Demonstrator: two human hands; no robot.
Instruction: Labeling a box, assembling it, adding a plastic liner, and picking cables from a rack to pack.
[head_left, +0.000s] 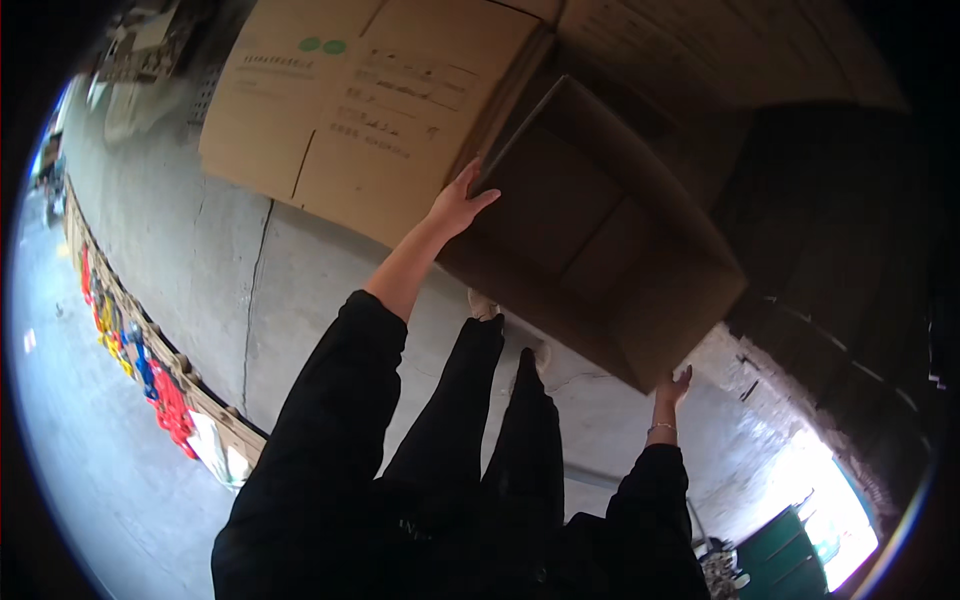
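An open, empty brown cardboard box (600, 230) is tilted in front of me, its open mouth facing up toward me. My left hand (462, 208) grips its left side at the rim, thumb apart from the fingers. At the box's near right corner, my right hand (672, 388) holds it from the outside; part of those fingers is hidden by the box. A stack of flat folded cartons (350, 120), with printing and two green marks on top, lies just beyond my left hand.
More cardboard (740, 50) stands at the far side, in shadow. Grey concrete floor (225, 260) lies around my feet. Along the left runs a low ledge (185, 370) with red, yellow and blue items beside it. A green panel (785, 555) stands by a bright opening at lower right.
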